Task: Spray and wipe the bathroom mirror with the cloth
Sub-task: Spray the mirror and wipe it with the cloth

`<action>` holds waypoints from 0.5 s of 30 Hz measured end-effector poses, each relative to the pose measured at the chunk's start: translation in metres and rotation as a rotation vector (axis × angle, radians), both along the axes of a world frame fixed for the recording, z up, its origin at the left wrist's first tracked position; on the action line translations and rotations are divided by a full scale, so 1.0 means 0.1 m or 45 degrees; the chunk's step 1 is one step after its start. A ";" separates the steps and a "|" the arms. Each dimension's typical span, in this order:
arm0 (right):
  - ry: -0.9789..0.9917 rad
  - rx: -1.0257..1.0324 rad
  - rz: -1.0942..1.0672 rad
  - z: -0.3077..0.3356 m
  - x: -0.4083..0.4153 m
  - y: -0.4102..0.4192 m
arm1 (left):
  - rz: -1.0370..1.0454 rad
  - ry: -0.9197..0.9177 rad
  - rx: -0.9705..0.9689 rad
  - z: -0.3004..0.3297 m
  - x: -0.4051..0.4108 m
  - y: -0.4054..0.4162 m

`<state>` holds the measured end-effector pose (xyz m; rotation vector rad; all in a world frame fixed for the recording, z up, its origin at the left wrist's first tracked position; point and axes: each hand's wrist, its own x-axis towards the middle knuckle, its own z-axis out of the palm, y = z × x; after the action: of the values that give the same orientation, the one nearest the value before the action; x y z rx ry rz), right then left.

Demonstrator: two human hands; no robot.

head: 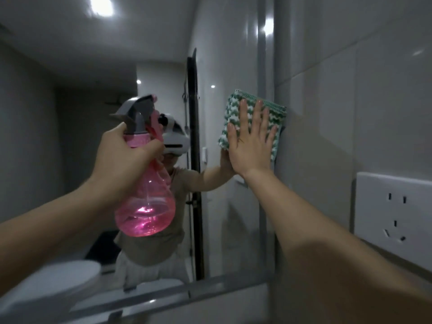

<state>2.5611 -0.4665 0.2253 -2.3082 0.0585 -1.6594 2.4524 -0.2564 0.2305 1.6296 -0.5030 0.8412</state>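
Observation:
The bathroom mirror (pixel 70 127) fills the left and middle of the head view, up to its right edge by the tiled wall. My left hand (pixel 124 157) grips the neck of a pink spray bottle (pixel 146 206) with a grey trigger head, held upright in front of the glass, nozzle towards the mirror. My right hand (pixel 251 141) lies flat, fingers straight and spread, pressing a green and white cloth (pixel 271 111) against the mirror's right edge. Pink liquid fills the bottle's lower part.
A white wall socket (pixel 395 211) sits on the tiles (pixel 350 90) to the right of the mirror. A metal ledge (pixel 163 298) runs along the mirror's bottom edge. The mirror reflects a person, a dark door frame and a white basin.

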 end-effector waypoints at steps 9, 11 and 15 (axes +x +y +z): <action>-0.014 -0.025 0.030 -0.81 -0.02 0.25 | 0.028 0.046 0.065 -0.51 -0.36 0.18; -0.025 -0.032 0.032 -1.03 -0.02 0.29 | 0.018 0.060 0.075 -0.66 -0.49 0.24; 0.018 0.000 0.026 -1.35 -0.04 0.42 | 0.006 0.094 0.058 -0.92 -0.62 0.31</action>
<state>2.5568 -0.4240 0.0898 -2.3126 0.0374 -1.6334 2.3903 -0.2250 0.1381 1.6975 -0.4696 0.7752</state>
